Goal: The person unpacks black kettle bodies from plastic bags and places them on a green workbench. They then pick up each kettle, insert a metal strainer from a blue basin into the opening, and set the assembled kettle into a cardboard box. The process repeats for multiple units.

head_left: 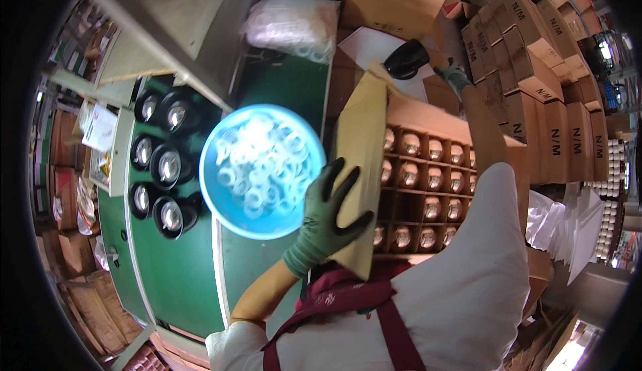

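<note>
My left hand, in a grey-green glove, has its fingers spread over the raised cardboard flap of an open carton. Beside that hand stands a light-blue basin heaped with translucent white rings. My right arm reaches across the carton to its far side. There my right hand, also gloved, has its fingers apart and holds nothing I can see. A black cup-shaped housing lies to its left on white sheet material. Round silvery-copper bulbs sit in the carton's cardboard dividers, with some cells lacking a bulb.
Several black housings with shiny bulbs inside stand in rows on the green bench at left. A clear bag of rings lies beyond the basin. Stacked cartons rise at right. A metal post crosses the upper left.
</note>
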Demonstrator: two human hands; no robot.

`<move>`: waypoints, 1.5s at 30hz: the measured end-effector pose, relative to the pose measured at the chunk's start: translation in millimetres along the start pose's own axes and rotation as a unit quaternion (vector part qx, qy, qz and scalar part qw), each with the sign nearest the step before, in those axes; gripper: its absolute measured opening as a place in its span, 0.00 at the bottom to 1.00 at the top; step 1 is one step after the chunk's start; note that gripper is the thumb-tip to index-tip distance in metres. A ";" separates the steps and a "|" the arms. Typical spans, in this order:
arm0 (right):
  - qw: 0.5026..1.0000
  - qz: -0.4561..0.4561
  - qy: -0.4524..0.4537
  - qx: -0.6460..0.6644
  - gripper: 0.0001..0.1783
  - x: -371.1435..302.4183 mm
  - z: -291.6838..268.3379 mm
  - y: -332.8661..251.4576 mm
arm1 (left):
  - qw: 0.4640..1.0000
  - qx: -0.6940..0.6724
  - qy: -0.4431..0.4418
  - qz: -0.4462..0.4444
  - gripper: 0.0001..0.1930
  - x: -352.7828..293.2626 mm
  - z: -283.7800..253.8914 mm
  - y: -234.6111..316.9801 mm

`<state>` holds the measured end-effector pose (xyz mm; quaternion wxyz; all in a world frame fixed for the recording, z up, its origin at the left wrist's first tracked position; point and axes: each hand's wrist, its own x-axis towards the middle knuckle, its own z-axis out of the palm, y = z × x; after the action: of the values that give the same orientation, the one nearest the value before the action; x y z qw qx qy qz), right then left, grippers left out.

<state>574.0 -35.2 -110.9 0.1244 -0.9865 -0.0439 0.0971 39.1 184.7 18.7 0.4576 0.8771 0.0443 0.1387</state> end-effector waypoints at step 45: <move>0.728 -0.277 -0.145 0.610 0.28 -370.0 -75.4 20.6 | 0.951 -0.198 0.157 -0.176 0.48 1.2 -6.4 23.1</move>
<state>229.0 -114.0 22.4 0.7125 -0.6163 -0.2645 0.2061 37.3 176.6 41.2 0.6268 0.7139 0.2411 0.1982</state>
